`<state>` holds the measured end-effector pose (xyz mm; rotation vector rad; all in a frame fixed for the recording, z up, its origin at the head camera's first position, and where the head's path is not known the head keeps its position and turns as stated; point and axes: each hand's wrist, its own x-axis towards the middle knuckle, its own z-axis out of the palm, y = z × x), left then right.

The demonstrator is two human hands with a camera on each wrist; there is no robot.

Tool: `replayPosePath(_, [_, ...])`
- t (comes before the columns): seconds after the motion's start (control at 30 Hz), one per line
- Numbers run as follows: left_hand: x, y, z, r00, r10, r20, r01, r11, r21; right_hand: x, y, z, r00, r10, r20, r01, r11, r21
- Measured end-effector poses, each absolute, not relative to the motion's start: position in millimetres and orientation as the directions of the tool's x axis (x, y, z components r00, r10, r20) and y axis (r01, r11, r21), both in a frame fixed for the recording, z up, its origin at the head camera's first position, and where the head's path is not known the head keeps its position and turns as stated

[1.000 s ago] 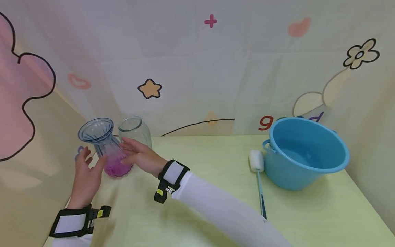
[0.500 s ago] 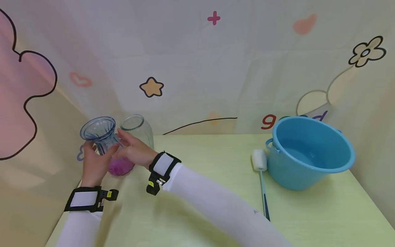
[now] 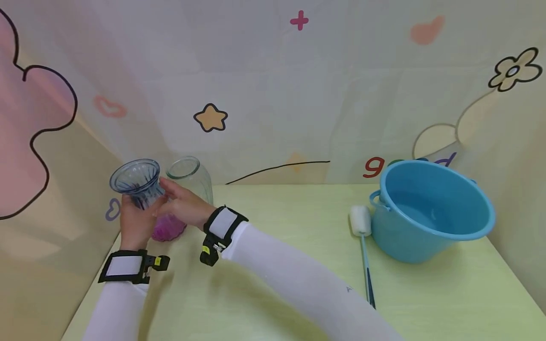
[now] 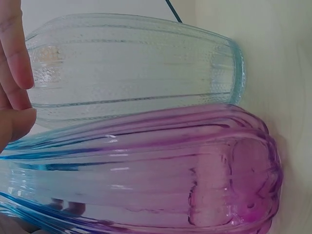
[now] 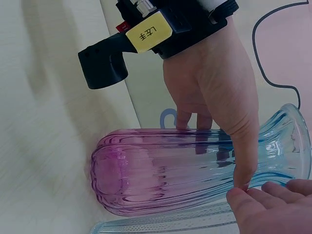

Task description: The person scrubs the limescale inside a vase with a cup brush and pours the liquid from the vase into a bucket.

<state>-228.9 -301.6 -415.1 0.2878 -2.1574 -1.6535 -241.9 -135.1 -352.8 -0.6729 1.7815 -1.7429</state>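
A ribbed glass vase (image 3: 168, 229), blue at its flared mouth and pink at the base, appears to stand on the table at the far left. My left hand (image 3: 137, 222) holds it below the neck, thumb in front and fingers round the left side, as the right wrist view shows. From the other side my right hand (image 3: 187, 206) grips the neck, its thumb near the left thumb. Both hands cover much of the vase's middle in the head view. Close beside the vase is a clear glass jar (image 4: 136, 63), partly hidden behind the right hand.
On the right of the table (image 3: 273, 227) stands a light blue bucket (image 3: 409, 246) with a handle lug. A white sponge brush (image 3: 360, 221) with a blue handle lies against its left side. A printed curtain (image 3: 264, 94) hangs behind the table.
My left hand has moved up and right from beside the vase and closed round it. My right hand has come in against the neck. The vase has hardly moved.
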Motion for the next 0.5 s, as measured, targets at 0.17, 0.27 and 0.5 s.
replayPosePath(0.17, [-230.2,-304.6,-415.3,-0.885,-0.423,0.193,0.038,0.348,0.937,-243.7,-136.6,-354.0,-0.715,-0.698,-0.031,0.025,0.019,-1.000])
replayPosePath(0.27, [-228.3,-306.4,-413.6,-0.881,-0.440,0.171,-0.010,0.381,0.925,-244.0,-137.8,-355.3,-0.715,-0.699,-0.036,0.030,0.021,-0.999])
replayPosePath(0.5, [-223.5,-309.3,-407.5,-0.890,-0.434,0.143,-0.078,0.451,0.889,-245.1,-136.9,-354.8,-0.702,-0.711,-0.035,0.036,0.014,-0.999])
